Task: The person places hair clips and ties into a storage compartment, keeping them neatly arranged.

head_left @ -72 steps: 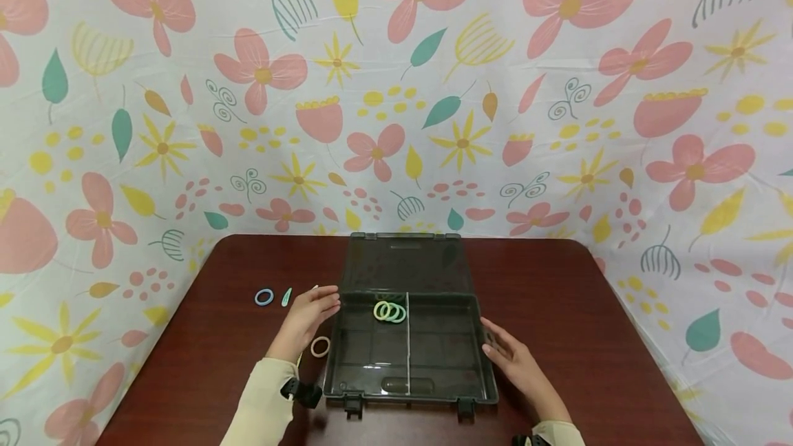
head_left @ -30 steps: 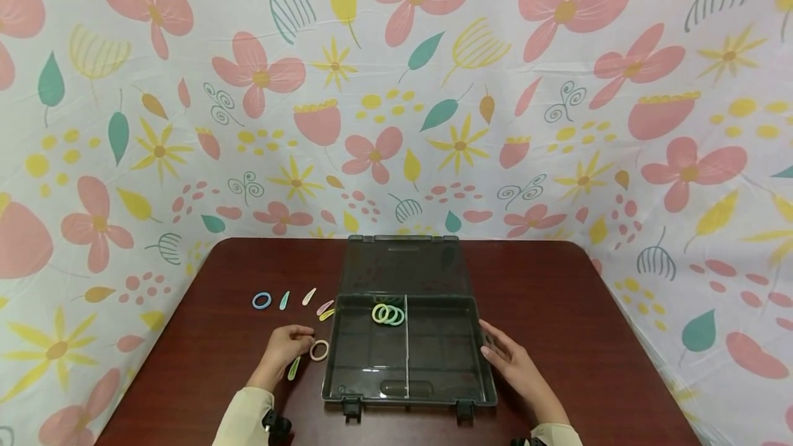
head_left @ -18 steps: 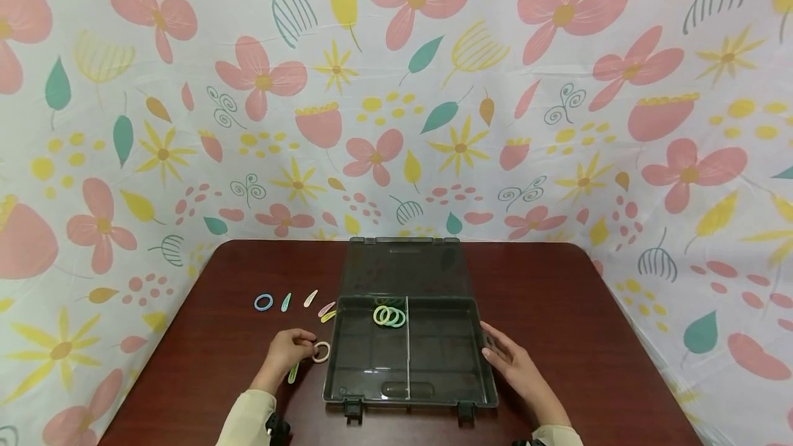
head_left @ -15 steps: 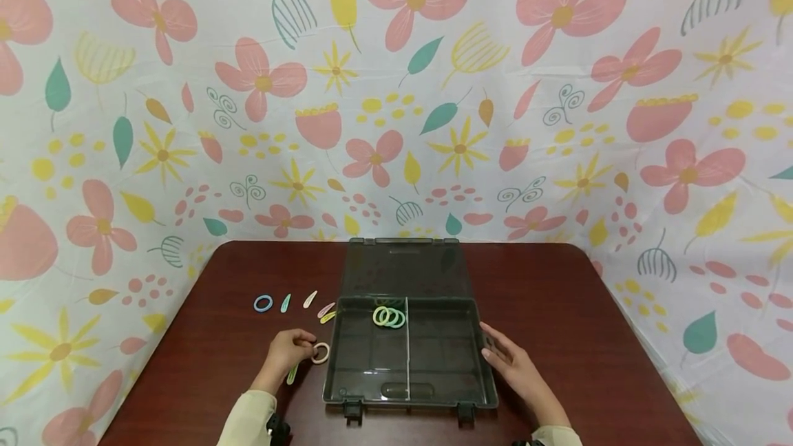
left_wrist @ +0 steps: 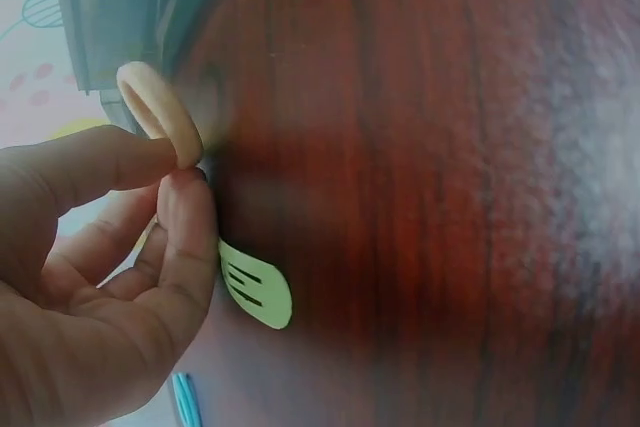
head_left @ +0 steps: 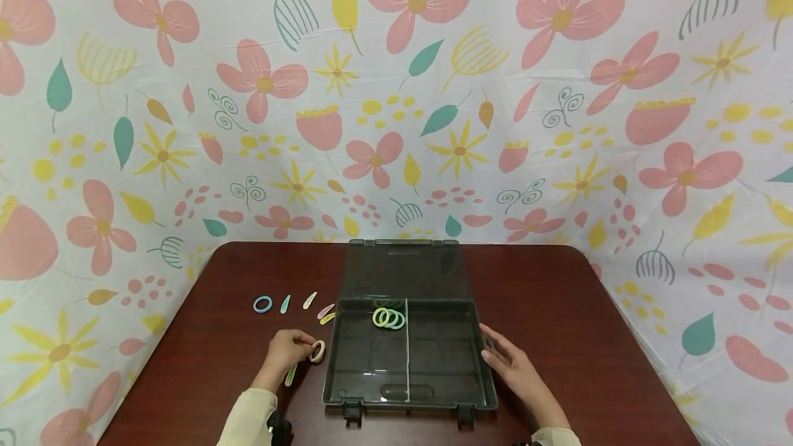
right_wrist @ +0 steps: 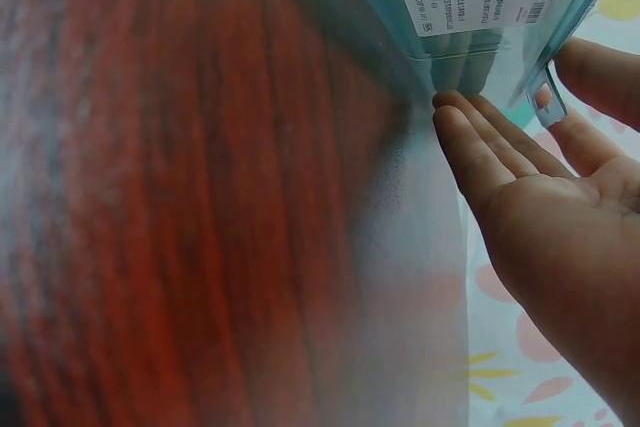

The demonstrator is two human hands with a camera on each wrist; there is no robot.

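My left hand (head_left: 283, 353) pinches a beige hair tie (left_wrist: 172, 117) between thumb and fingers, just left of the box. The ring is tilted up on edge. Under that hand lies a pale green snap hair clip (left_wrist: 258, 292), partly covered. A smoky see-through plastic box (head_left: 442, 356) stands with its lid raised behind it, split by a white divider (head_left: 407, 349). Yellow and green hair ties (head_left: 388, 318) overlap in its left compartment. My right hand (head_left: 517, 370) rests against the box's right side, fingers straight along the wall and thumb near the rim.
Left of the box lie a blue hair tie (head_left: 270, 304), a teal clip (head_left: 285, 304), a pale clip (head_left: 310, 300), a pink clip (head_left: 325, 310) and a yellow clip (head_left: 328, 319). Two latches (head_left: 353, 413) jut from the box's front. A flowered cloth (head_left: 396, 122) hangs behind the table.
My left hand has drawn back from the box's upper left edge to the beige hair tie, taken hold of it and tipped it up. The right hand has stayed at the box.
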